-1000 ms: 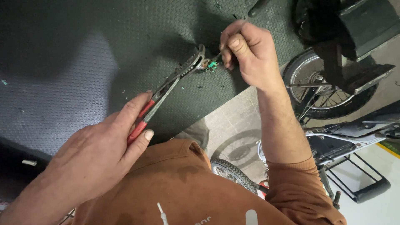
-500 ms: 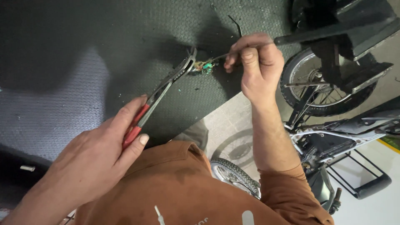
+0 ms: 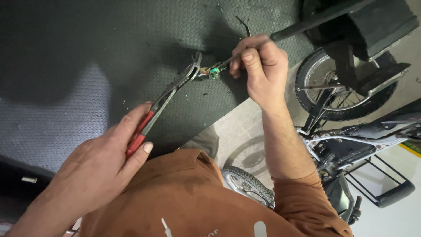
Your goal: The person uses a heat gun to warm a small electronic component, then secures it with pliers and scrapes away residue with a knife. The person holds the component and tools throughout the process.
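Observation:
My left hand [image 3: 103,164] grips the red handles of a pair of pliers [image 3: 169,98]. Their steel jaws reach up and right and clamp a small green part [image 3: 213,72]. My right hand [image 3: 258,70] pinches a thin dark tool [image 3: 226,63] whose tip touches that green part. Both hands work above a dark studded rubber mat [image 3: 87,66]. My orange sleeves and shirt fill the bottom of the view.
A small motorbike [image 3: 342,131] lies at the right, with its spoked wheel [image 3: 326,87] close to my right hand and another tyre [image 3: 247,184] by my forearm. A thin bent wire [image 3: 243,24] lies on the mat above my right hand. Pale concrete floor [image 3: 232,131] shows below the mat's edge.
The view has shifted, so my right hand and the green part sit further right and lower. The pliers stay clamped on the part, and the thin tool stays against it.

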